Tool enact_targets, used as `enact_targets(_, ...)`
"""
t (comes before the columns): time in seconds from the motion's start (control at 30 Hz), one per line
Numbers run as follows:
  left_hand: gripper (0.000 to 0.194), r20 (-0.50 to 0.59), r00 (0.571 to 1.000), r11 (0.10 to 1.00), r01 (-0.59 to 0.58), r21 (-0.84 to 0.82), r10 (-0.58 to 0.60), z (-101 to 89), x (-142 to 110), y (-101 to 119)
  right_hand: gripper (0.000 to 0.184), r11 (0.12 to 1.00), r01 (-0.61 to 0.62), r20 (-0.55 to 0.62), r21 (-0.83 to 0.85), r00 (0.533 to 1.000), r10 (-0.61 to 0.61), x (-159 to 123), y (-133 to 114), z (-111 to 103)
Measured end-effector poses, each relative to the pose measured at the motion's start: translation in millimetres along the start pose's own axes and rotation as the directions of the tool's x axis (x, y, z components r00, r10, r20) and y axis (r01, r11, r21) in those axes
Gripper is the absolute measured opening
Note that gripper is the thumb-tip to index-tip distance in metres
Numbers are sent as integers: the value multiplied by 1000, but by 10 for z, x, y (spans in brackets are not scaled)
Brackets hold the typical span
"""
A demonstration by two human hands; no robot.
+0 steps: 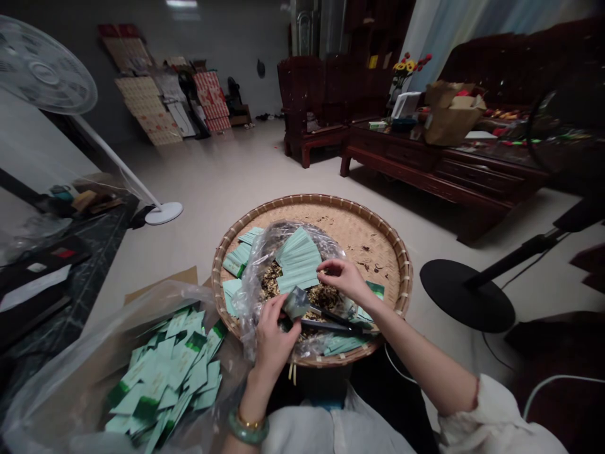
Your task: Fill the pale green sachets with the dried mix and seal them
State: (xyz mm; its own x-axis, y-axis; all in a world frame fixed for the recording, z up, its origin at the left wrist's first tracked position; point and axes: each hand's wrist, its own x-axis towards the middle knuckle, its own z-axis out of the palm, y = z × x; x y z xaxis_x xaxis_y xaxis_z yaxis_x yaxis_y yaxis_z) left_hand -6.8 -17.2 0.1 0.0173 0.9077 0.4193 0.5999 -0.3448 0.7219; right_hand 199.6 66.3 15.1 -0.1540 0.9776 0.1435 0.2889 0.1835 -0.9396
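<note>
My left hand grips a small packet with a greyish, shiny face, held upright above the round woven tray. My right hand is closed in a loose pinch at the right edge of a fanned stack of pale green packets; whatever is between the fingertips is too small to make out. Under the stack, loose dried brown-and-yellow bits lie in an opened clear plastic bag. A long dark tool, possibly tongs, lies across the bag below my right hand.
Many loose green packets fill a large clear bag at the lower left. A white standing fan is on the left, a black fan base on the right. Beyond stands a dark wooden table with a paper bag.
</note>
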Motion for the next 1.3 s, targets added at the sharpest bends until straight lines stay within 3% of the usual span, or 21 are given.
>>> enact_targets(0.07,48,-7,1000,1000,6,0,-6,20,24,28,29,984,20,-76,177,997,-6,-33,-201,39)
enact_targets(0.13,48,-24,1000,1000,5,-2,-5,41,45,58,26,972,84,-133,220,990,-56,-89,-414,102)
enact_targets(0.27,47,-52,999,1000,15,-22,-16,68,71,103,16,962,251,-179,109,957,-229,-204,-694,260)
enact_targets(0.4,46,-64,997,998,43,-42,-46,69,71,101,13,914,400,-93,-70,909,-406,-247,-742,359)
enact_targets(0.53,43,-80,995,997,59,-42,-62,63,59,72,15,868,472,-10,-156,878,-479,-263,-722,356)
enact_targets(0.77,43,-77,994,995,72,-64,-77,67,39,33,24,898,411,84,-157,912,-402,-363,-827,282)
enact_targets(0.9,45,-83,993,995,76,-65,-82,71,29,25,26,958,286,136,21,949,-286,-391,-879,264)
enact_targets(1.0,46,-99,992,995,68,-76,-75,42,31,18,26,965,184,85,185,976,-202,-332,-745,197)
enact_targets(1.07,45,-119,990,994,68,-88,-78,4,39,9,25,973,140,20,183,989,-146,-271,-560,130)
enact_targets(1.1,45,-133,988,993,72,-94,-84,-16,44,3,25,987,111,-1,117,994,-112,-243,-454,97)
enact_targets(1.17,44,-158,983,992,84,-94,-98,-52,53,-12,19,982,60,82,-179,996,-46,-207,-256,52)
enact_targets(1.23,44,-175,979,992,90,-84,-104,-73,60,-27,20,865,140,262,-482,965,-10,-199,-117,50)
enact_targets(1.3,44,-186,978,994,83,-74,-96,-77,61,-40,21,735,225,368,-640,929,36,-200,-50,86)
